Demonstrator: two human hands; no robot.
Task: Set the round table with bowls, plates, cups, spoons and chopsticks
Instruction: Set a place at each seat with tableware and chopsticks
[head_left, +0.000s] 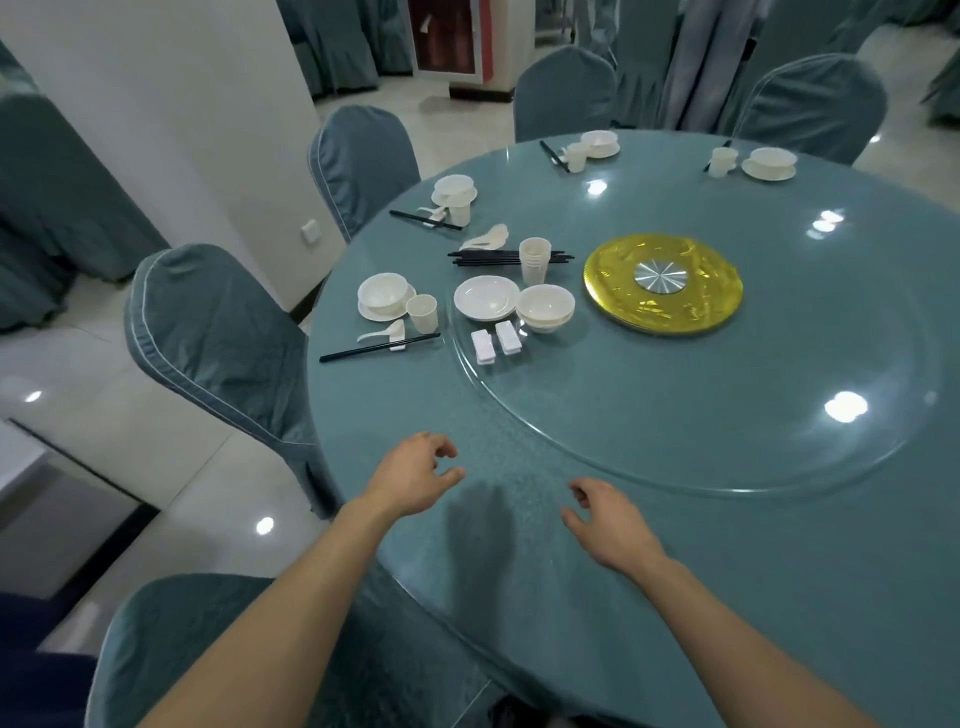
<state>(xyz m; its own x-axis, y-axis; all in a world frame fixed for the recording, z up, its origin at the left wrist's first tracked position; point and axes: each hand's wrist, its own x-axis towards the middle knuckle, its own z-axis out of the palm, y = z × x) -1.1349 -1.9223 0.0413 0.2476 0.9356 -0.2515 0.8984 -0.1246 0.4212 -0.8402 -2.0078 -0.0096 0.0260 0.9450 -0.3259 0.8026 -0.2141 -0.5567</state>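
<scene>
Nothing is held by the left hand (415, 470) or right hand (608, 519); both are loose above the table (623, 623). Spare bowls (545, 306), plates (485, 297) and cups (535, 260) are piled on the glass turntable (675, 415), likely for easy picking.

**Hand and Arm Position: Both Hands Free**

Both arms extend forward from the lower edge of the view, bare along their visible length. The left forearm (291, 587) runs up and to the right. The right forearm (727, 623) runs up and to the left, so the two converge. The left hand (413, 475) is palm down, fingers loosely curled, thumb pointing toward the other hand. The right hand (610, 525) is palm down, fingers loosely curled, slightly nearer the body. The hands are apart. Neither holds anything.
</scene>
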